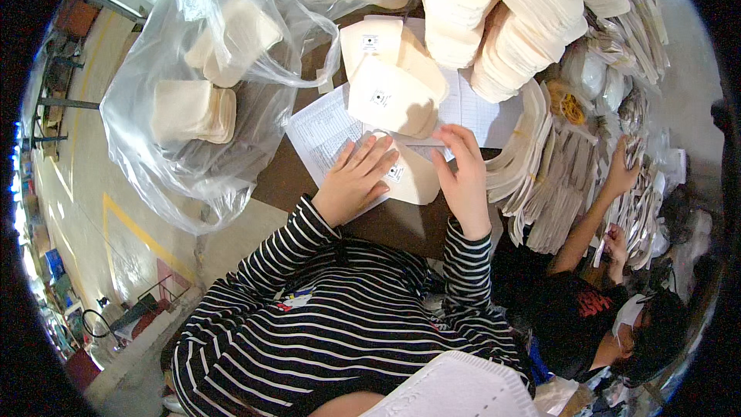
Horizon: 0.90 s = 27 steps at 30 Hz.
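Observation:
My left hand (356, 179) lies flat with its fingers stretched out over the left part of a cream, rounded pad-like piece (415, 179). A small white printed label (394, 171) sits on that piece, beside my fingertips. My right hand (465, 179) is at the right edge of the same piece, thumb and fingers apart, with nothing visible between them. Just beyond both hands, several more cream pieces (395, 100) overlap in a fan, some bearing the same kind of label. Under them are printed paper sheets (315, 125), partly covered.
On the left, a clear plastic bag (258, 120) holds cream stacks (193, 111). Tall bundles of cream pieces (532, 31) stand at the back right. Further right lie rows of pale strips (552, 185) and yellow rubber bands (571, 108), where a co-worker's hand (620, 170) reaches in.

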Each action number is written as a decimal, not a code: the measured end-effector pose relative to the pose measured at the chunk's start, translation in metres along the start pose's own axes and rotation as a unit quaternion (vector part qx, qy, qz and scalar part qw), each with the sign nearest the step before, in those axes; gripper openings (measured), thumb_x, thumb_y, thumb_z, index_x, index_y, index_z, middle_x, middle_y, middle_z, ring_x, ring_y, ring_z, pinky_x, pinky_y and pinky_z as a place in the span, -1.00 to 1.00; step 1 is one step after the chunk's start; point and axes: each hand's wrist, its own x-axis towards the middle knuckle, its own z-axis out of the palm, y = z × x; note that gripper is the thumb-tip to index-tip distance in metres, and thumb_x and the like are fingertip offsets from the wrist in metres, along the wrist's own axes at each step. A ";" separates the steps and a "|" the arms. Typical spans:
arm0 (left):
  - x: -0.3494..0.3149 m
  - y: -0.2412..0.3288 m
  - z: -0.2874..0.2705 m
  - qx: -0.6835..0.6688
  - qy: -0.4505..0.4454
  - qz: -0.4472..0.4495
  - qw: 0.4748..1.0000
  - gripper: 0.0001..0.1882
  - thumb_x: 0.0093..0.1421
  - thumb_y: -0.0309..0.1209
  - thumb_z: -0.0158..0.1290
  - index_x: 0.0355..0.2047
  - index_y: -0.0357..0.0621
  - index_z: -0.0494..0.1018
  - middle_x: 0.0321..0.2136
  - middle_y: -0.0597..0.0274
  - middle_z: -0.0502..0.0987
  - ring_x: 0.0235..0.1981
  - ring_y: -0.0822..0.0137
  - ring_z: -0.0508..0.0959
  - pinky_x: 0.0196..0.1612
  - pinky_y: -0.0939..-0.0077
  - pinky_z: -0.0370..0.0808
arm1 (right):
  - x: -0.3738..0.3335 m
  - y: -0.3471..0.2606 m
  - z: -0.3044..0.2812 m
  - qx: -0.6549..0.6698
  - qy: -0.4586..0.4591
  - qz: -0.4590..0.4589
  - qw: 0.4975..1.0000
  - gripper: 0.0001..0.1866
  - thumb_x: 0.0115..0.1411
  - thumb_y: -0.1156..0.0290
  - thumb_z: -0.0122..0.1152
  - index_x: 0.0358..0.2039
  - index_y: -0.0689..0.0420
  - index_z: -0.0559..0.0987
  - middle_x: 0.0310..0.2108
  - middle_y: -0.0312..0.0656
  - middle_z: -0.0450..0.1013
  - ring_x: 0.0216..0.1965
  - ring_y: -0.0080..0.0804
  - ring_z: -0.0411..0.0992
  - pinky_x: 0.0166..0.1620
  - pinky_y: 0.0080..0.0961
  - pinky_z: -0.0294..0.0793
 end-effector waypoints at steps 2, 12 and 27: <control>-0.002 0.005 -0.001 0.016 -0.059 -0.007 0.998 -0.30 0.15 -0.22 0.18 0.30 0.04 0.23 0.39 0.17 0.11 0.40 0.11 0.12 0.35 -0.03 0.12 | 0.022 0.004 0.012 -0.029 0.049 -0.050 0.997 -0.66 0.12 0.58 0.25 -0.06 0.23 0.55 0.00 -0.02 0.42 -0.01 -0.12 0.43 0.05 -0.33 0.41; 0.012 -0.036 -0.029 -0.270 0.156 -0.144 0.939 -0.36 0.21 -0.38 0.14 0.28 -0.22 0.23 0.27 -0.09 0.28 0.31 0.00 0.26 0.32 0.17 0.20 | 0.033 0.020 0.047 -0.062 0.040 -0.010 0.997 -0.55 0.02 0.47 0.38 -0.04 0.21 0.51 -0.12 -0.02 0.42 -0.06 -0.05 0.37 0.04 -0.26 0.38; 0.039 -0.072 -0.026 -0.455 0.127 -0.264 0.841 -0.57 0.12 -0.49 0.27 0.00 -0.29 0.44 -0.21 0.27 0.54 -0.18 0.43 0.52 -0.02 0.53 0.44 | 0.012 0.013 0.033 0.043 0.061 -0.029 0.997 -0.63 0.07 0.60 0.33 -0.06 0.19 0.56 -0.17 -0.08 0.47 -0.13 -0.21 0.50 -0.08 -0.45 0.47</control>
